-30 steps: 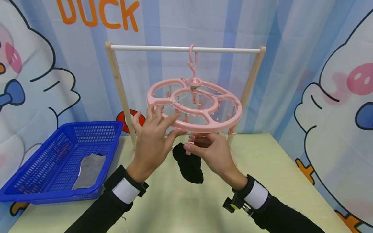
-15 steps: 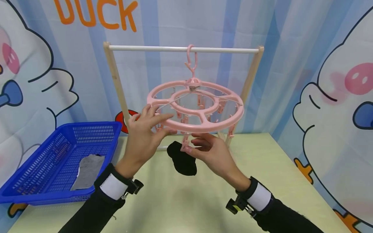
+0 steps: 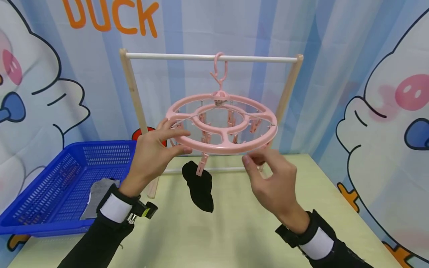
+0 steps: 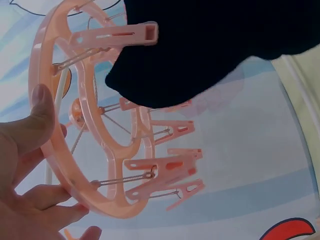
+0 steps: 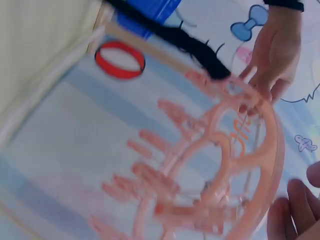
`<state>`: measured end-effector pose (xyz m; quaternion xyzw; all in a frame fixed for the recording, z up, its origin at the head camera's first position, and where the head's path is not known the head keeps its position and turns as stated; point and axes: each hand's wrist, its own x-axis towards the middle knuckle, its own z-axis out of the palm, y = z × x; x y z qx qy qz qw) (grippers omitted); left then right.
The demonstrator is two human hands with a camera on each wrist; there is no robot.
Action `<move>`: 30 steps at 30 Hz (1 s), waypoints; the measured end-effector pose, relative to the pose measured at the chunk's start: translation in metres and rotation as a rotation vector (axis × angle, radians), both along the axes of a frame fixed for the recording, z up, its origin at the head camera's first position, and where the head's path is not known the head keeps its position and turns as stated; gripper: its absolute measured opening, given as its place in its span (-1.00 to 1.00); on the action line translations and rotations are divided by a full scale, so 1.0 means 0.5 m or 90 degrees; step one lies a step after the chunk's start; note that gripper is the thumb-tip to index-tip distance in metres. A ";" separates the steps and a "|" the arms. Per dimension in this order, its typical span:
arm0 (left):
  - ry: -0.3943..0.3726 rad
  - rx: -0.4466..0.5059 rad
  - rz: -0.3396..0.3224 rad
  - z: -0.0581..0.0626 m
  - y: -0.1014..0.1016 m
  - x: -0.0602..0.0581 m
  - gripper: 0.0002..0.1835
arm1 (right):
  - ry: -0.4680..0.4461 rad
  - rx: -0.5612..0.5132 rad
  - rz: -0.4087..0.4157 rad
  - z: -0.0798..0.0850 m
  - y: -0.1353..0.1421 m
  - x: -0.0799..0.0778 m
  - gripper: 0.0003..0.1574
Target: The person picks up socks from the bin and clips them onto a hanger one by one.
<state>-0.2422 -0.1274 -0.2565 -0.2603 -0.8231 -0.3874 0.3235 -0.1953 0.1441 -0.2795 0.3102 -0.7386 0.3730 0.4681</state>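
Across the near edge of the bench [image 3: 214, 238], toward its left and right corners, I see two black sleeves [image 3: 90, 242], each with a white band [image 3: 115, 209] at the wrist. Past them, on the right, the right hand [image 3: 275, 182] has its fingers bent and its thumb close to them, just beside the near right part of the hanger [image 3: 223, 131]; from here I cannot tell whether they hold anything, and the right wrist view is blurred. On the left, the left hand [image 3: 151, 152] is narrow, gripping the hanger's rim [image 3: 231, 150], thumb on one face and fingers behind, as the left wrist view shows me. Between the hands, the black sock [image 3: 201, 190] hangs from one peg [image 3: 202, 164] under the hanger's near side, over the bench and touching neither hand. By the left edge of the bench I have the blue basket [image 3: 47, 227], a grey cloth [image 3: 95, 191] lying near its right wall, partly hidden by the left sleeve. More pegs [image 3: 231, 118] dangle under the hanger, whose hook [image 3: 219, 80] sits over the rail [image 3: 167, 56] of the rack [image 3: 134, 89], near the far edge. Behind it all I see a striped blue curtain [image 3: 214, 22] with cartoon animals [image 3: 382, 111] and orange letters [image 3: 141, 16] reading DUCK
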 end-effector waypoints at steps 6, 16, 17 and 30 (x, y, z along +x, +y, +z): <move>-0.049 -0.019 0.011 0.008 -0.012 0.002 -0.62 | 0.059 0.056 -0.086 0.028 0.024 -0.026 -0.56; -0.097 -0.033 0.018 0.004 -0.016 0.004 -0.51 | 0.021 0.076 -0.089 0.012 0.027 -0.052 -0.72; -0.102 -0.037 0.024 0.004 -0.016 0.005 -0.49 | 0.023 0.078 -0.090 0.012 0.026 -0.052 -0.72; 0.181 -0.092 0.085 -0.013 0.065 0.045 -0.37 | 0.048 0.090 -0.089 -0.004 -0.009 -0.053 -0.75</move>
